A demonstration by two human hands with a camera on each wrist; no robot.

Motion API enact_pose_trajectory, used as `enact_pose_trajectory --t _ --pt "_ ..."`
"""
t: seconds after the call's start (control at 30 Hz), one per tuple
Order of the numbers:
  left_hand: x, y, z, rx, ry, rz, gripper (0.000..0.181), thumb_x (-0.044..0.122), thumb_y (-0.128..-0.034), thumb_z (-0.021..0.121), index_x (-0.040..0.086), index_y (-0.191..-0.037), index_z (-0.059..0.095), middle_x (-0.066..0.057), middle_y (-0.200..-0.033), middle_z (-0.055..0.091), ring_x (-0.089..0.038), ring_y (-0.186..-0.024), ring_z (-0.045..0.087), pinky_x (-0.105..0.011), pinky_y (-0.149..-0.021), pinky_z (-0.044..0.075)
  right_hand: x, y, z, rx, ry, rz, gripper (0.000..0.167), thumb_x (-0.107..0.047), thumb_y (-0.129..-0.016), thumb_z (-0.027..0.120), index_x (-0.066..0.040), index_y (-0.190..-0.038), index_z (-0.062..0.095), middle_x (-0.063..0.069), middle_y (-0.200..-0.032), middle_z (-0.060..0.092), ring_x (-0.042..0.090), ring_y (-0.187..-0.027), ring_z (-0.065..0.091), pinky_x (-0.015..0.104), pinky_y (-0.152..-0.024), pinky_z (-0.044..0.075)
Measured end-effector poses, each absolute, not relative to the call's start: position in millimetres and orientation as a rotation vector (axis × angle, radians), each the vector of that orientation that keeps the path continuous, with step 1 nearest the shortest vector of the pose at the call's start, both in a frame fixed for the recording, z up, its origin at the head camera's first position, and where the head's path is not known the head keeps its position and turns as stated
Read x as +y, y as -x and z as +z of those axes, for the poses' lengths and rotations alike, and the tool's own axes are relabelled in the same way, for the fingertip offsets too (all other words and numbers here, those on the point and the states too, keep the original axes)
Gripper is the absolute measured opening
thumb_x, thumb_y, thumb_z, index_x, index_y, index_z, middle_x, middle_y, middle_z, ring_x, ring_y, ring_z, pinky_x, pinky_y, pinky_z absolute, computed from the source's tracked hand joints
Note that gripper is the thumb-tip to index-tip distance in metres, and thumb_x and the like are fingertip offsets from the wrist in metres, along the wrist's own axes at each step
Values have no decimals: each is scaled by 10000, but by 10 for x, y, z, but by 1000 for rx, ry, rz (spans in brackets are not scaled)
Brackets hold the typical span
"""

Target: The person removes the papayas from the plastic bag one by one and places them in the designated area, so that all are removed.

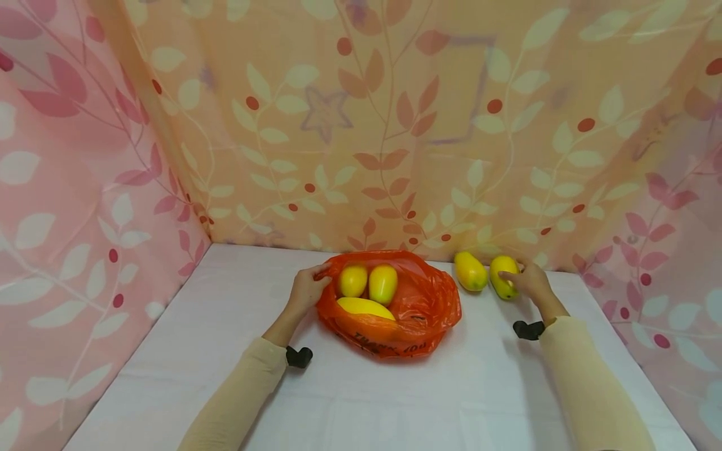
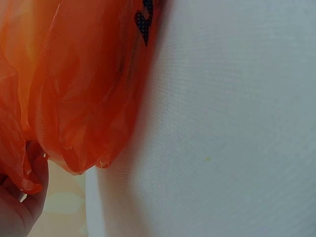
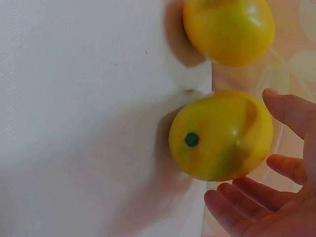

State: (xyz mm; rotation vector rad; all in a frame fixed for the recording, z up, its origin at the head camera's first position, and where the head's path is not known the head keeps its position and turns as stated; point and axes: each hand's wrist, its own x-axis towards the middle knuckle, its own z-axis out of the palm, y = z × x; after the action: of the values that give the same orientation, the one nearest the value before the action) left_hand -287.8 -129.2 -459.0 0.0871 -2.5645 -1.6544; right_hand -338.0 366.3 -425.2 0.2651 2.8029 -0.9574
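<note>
The right-hand yellow fruit (image 3: 220, 136) lies on the table (image 1: 440, 401), near its back edge. The right hand (image 1: 531, 280) is at this fruit, fingers spread around it; firm contact cannot be confirmed. A second yellow fruit (image 1: 470, 272) lies just beside it, to the left. Further left sits a red plastic bag (image 1: 425, 304), mouth open, black lettering on its front. Inside are two rounded yellow fruits (image 1: 383, 285) and, in front of them, a longer yellow piece (image 1: 365, 307), partly hidden. The left hand (image 1: 308, 288) pinches the bag's left rim between its fingers. Leaf-patterned cloth (image 1: 383, 125) stands behind.
</note>
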Motion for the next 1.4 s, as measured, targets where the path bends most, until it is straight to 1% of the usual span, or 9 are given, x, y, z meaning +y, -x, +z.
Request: enact_pose_trajectory --t 0.3,0.5,0.7,0.83,0.97,1.13,1.23,1.4 --pt "-1287 2880 -4608 -2563 -98 -1671 399 82 -923 610 49 -1321 608 -179 -1382 571 -337 -1338 483 -458 -1089 429 3703 3363 -4292 2791 -291 -945 901 -466 -951 545 100 -1505 114 392 -1503 207 539 -1318 286 657 -1125 257" --pt "-1293 2874 -4603 -2559 -108 -1678 395 83 -924 605 43 -1317 610 -179 -1381 572 -338 -1339 481 -459 -1092 426 3665 3382 -4328 2784 -345 -1001 881 -371 -951 574 111 -1500 82 393 -1512 180 542 -1335 258 649 -1138 239" --pt "-1297 2872 -4604 -2570 -101 -1656 396 85 -922 607 41 -1316 611 -179 -1377 575 -337 -1340 480 -462 -1089 430 3617 3428 -4390 2799 -338 -1045 845 -325 -948 595 112 -1494 120 383 -1501 221 528 -1317 294 631 -1136 263" --pt "-1301 2876 -4610 -2576 -99 -1644 397 89 -927 608 47 -1322 607 -177 -1377 577 -338 -1333 487 -460 -1083 435 3599 3447 -4385 2808 -324 -1031 857 -342 -950 588 114 -1496 110 383 -1505 213 531 -1327 292 633 -1137 262" --pt "-1301 2879 -4612 -2562 -96 -1656 393 83 -924 611 45 -1315 613 -174 -1376 579 -336 -1337 485 -454 -1082 436 3600 3442 -4361 2817 -327 -1014 891 -396 -949 573 123 -1494 97 390 -1506 206 542 -1347 275 632 -1144 247" --pt "-1295 2878 -4614 -2559 -92 -1658 391 77 -921 610 44 -1311 616 -178 -1377 577 -341 -1342 479 -456 -1081 435 3610 3423 -4343 2828 -321 -970 904 -460 -955 540 121 -1493 104 408 -1472 256 543 -1334 302 621 -1129 288" --pt "-1291 2873 -4602 -2566 -95 -1657 392 75 -923 608 47 -1314 614 -180 -1381 573 -346 -1341 479 -459 -1080 435 3615 3406 -4317 2832 -307 -966 888 -456 -962 531 121 -1492 113 417 -1451 278 543 -1306 331 620 -1104 330" --pt "-1284 2875 -4596 -2569 -115 -1674 391 83 -928 607 54 -1319 612 -174 -1385 572 -339 -1343 479 -452 -1083 433 3619 3356 -4252 2867 -258 -978 869 -446 -964 524 128 -1486 133 427 -1435 294 549 -1282 358 620 -1076 366"
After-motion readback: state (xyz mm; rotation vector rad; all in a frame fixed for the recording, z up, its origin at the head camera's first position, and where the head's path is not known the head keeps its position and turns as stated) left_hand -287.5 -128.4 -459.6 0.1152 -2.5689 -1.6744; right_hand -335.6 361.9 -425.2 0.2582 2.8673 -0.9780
